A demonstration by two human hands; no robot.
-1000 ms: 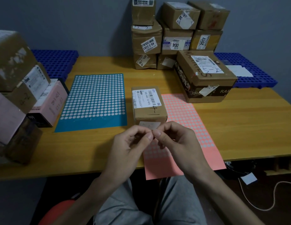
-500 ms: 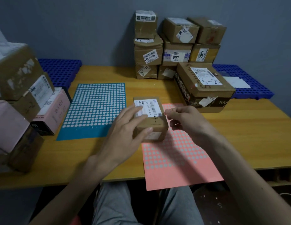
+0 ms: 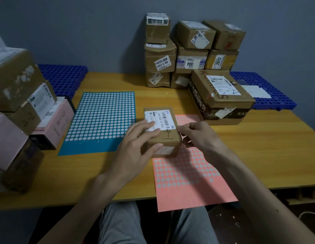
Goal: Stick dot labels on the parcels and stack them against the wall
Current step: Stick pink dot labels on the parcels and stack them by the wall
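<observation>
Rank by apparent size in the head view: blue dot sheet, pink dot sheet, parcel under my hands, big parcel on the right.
1. Blue dot sheet and pink dot sheet: alike, pink nearer and partly covered, so tied.
2. Big parcel.
3. Small parcel.

Pile of brown and pink cardboard parcels [image 3: 21, 106]: cut off by the left edge.
Salmon-pink paper dot sheet [image 3: 188, 176]: far corner hidden under the small brown cardboard parcel [image 3: 169, 138].
Right hand [image 3: 197, 136]: whether its curled fingertips pinch a dot cannot be told.
</observation>
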